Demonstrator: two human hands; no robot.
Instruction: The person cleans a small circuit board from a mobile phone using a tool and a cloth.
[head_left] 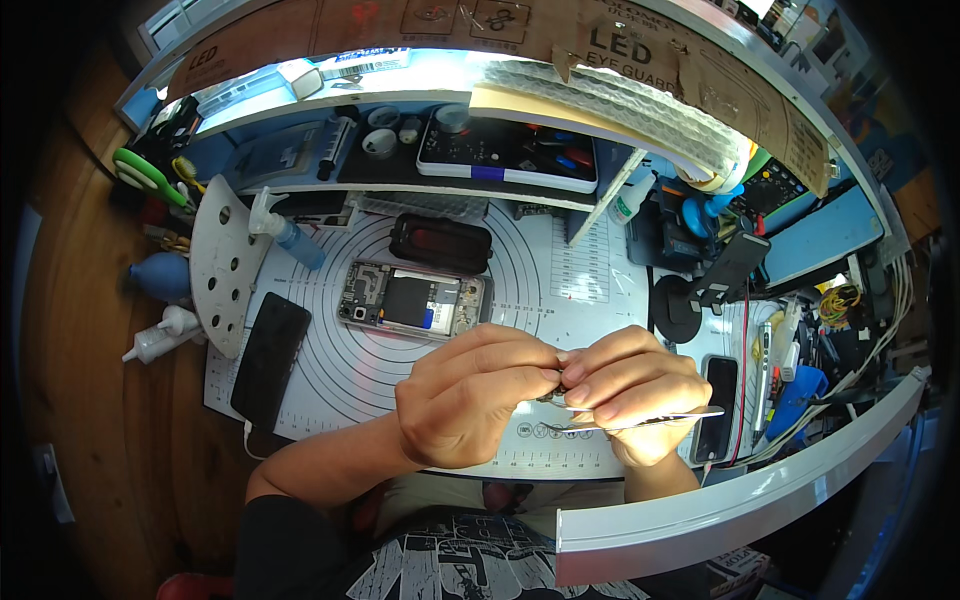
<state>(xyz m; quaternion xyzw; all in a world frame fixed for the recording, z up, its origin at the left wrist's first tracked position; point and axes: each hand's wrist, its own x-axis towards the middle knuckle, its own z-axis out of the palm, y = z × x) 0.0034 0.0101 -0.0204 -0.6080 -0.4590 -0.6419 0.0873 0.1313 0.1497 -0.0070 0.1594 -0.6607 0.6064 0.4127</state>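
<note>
My left hand [470, 395] and my right hand [640, 385] meet fingertip to fingertip above the front of the mat. Pinched between them is a small dark part [552, 397], mostly covered by the fingers; its kind does not show. A pair of silver tweezers [665, 417] lies across my right hand, held under its fingers, with the thin tips pointing left. Just beyond my left hand, a phone with its back off [405, 303] lies flat, its inner parts and black battery area exposed. Behind it rests a black oblong case [440, 244].
A dark phone [270, 360] with a white cable lies at the left beside a perforated white panel [222, 265] and a spray bottle [290, 235]. At the right are a phone stand [730, 270], another phone [716, 408] and loose cables. A curved white edge [750, 520] borders the front right.
</note>
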